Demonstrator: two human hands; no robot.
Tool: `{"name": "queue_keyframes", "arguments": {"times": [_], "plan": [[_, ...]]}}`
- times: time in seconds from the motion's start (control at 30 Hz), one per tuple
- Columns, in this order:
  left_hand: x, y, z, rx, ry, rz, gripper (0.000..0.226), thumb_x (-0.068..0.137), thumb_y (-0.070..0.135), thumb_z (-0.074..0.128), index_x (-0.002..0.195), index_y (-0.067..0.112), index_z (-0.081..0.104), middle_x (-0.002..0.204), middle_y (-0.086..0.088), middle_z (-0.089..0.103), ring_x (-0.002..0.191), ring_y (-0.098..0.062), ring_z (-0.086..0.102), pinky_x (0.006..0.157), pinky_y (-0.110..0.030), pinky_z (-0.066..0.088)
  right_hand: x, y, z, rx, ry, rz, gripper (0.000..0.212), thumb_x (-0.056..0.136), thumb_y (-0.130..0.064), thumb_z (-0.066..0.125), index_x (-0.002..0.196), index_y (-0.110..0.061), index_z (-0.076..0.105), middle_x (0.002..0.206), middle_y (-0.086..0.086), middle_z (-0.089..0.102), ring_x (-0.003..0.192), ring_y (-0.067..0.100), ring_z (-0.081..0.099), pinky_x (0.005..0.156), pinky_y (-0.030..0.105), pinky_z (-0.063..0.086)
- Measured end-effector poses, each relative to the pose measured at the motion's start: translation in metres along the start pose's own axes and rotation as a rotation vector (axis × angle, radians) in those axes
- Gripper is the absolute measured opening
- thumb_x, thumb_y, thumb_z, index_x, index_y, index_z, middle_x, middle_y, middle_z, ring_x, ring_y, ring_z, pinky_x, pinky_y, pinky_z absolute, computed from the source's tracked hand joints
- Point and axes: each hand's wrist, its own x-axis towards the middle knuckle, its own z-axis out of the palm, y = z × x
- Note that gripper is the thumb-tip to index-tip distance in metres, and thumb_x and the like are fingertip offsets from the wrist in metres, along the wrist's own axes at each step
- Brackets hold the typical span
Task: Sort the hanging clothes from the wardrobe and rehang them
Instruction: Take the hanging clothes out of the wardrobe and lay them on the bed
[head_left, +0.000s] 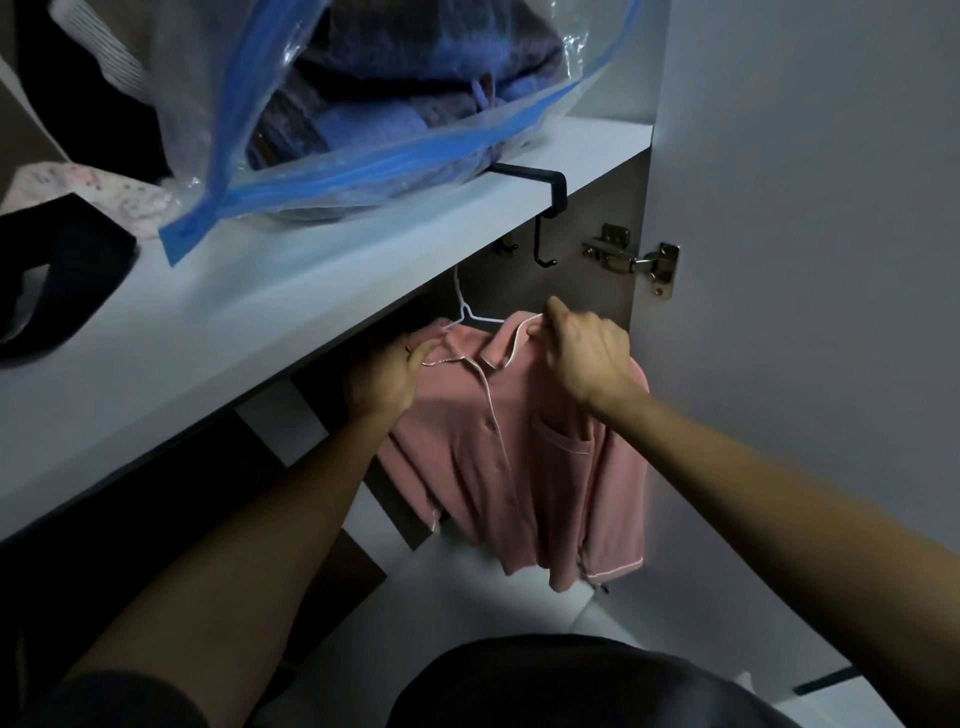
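Two bare arms reach forward into the wardrobe. The right hand pinches the collar of a pink shirt at its right shoulder, fingers curled round the cloth. The left hand grips the shirt's other shoulder, near the white trim of the collar. The shirt has white piping, buttons down the front and a small chest pocket. It hangs on a thin white hanger just under the white shelf, and the hanger's hook goes up behind the shelf edge. A black hook is clipped over the shelf edge. Beside it, a metal hinge joins the open door. On top of the shelf lies a clear plastic bag with a blue zip strip, full of folded blue clothes.
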Motion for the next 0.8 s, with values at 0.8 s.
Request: {"name": "queue_keyframes", "arguments": {"times": [0.8], "plan": [[-0.095, -0.008, -0.051, 0.185, -0.072, -0.211, 0.061, 0.100, 0.064, 0.043, 0.118, 0.009, 0.061, 0.124, -0.018, 0.061, 0.114, -0.039, 0.055, 0.088, -0.044, 0.048, -0.041, 0.016, -0.035, 0.230, -0.063, -0.226, 0.031, 0.104, -0.042, 0.057, 0.094, -0.013, 0.051, 0.074, 0.014, 0.067, 0.069, 0.046, 0.064, 0.054, 0.039, 0.036]]}}
